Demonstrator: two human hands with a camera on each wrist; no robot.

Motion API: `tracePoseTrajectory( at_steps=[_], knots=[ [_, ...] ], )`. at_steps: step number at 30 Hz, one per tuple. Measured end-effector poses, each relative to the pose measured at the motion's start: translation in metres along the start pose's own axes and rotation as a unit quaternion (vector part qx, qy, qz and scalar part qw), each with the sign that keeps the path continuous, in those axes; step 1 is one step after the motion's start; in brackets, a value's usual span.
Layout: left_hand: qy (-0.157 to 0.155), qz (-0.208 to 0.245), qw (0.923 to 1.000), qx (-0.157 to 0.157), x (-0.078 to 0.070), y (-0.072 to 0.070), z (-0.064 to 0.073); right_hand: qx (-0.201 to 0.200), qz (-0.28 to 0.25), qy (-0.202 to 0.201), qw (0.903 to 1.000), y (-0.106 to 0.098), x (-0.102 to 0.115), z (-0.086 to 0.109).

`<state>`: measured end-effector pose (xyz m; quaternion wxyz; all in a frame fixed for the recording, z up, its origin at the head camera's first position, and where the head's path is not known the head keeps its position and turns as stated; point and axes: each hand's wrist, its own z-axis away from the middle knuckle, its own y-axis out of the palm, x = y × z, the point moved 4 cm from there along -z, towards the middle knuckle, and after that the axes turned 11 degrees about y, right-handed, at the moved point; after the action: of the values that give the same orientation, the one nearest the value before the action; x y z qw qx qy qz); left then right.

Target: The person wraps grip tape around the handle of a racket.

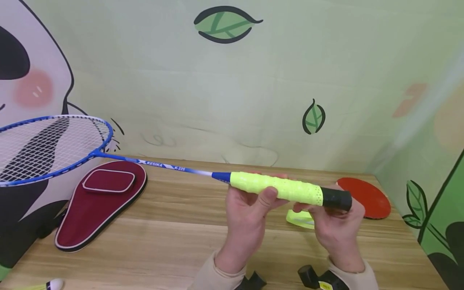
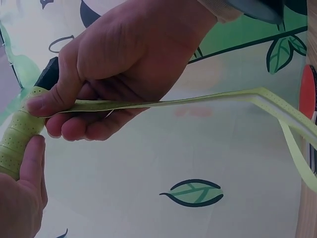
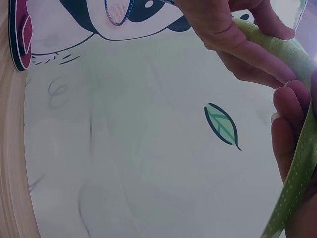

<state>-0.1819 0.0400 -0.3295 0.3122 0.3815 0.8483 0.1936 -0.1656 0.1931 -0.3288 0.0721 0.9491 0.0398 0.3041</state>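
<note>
Your left hand (image 1: 250, 209) grips the blue badminton racket's yellow-wrapped handle (image 1: 275, 187), fingers curled round it. Your right hand (image 1: 335, 223) holds the black butt end, fingers pinching the loose yellow perforated grip tape (image 2: 208, 101) against it.

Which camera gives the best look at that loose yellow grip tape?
The left wrist view: the loose grip tape runs in full from the right hand out to its dangling loop. The head view shows only a loop under the handle; the right wrist view, one strip at the edge.

I see bare wooden table (image 1: 174, 237) between the maroon zipped paddle case (image 1: 99, 201) and the hands; a red round paddle (image 1: 366, 197) blocks the table's right end.
</note>
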Motion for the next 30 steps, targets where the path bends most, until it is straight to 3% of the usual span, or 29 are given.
tracePoseTrajectory(
  at_steps=[5, 11, 17, 21, 24, 30],
  knots=[
    [-0.022, 0.007, 0.9994, -0.026, -0.0011, -0.0001, 0.0011, -0.003, 0.019, -0.017, 0.9997, 0.0018, 0.0020, 0.0002],
    [-0.031, 0.002, 0.9982, -0.051, -0.0023, -0.0022, 0.0007, 0.033, 0.054, -0.008, 0.9979, 0.0021, 0.0023, -0.0004],
    [-0.030, 0.001, 0.9980, -0.055, -0.0014, -0.0022, 0.0006, 0.055, 0.017, 0.026, 0.9980, 0.0017, 0.0011, -0.0011],
    [-0.033, -0.008, 0.9977, -0.058, 0.0002, -0.0030, 0.0012, 0.039, 0.014, 0.032, 0.9986, -0.0001, -0.0001, 0.0011],
    [-0.023, 0.013, 0.9990, -0.036, -0.0003, -0.0016, 0.0001, 0.017, 0.019, 0.032, 0.9992, -0.0021, -0.0018, 0.0031],
    [0.017, 0.077, 0.9958, 0.047, -0.0044, 0.0037, -0.0017, -0.016, 0.027, 0.026, 0.9991, -0.0053, -0.0042, 0.0041]
  ],
)
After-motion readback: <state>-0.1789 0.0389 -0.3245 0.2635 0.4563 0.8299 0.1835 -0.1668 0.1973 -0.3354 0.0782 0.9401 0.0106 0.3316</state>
